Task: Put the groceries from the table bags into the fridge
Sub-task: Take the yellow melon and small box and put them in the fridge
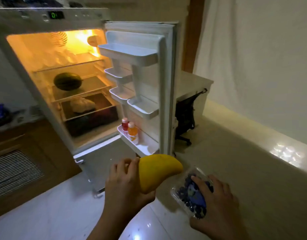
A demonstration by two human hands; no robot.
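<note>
The fridge [50, 78] stands open on my left, lit amber, a dark round melon [67, 81] on a glass shelf. My left hand [125, 186] wraps the mango [156, 172], smooth, yellow, curved, so I should cradle it loosely and lay it flat on a free shelf. My right hand [216, 200] spreads over the blueberry box [189, 196], thin clear plastic that flexes; I judge it best kept level and slid in gently.

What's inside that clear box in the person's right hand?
The clear box holds dark blueberries, seen through the lid beside a blue label. The right hand lies over the far part of the box, so what sits beneath the fingers is hidden.
</note>
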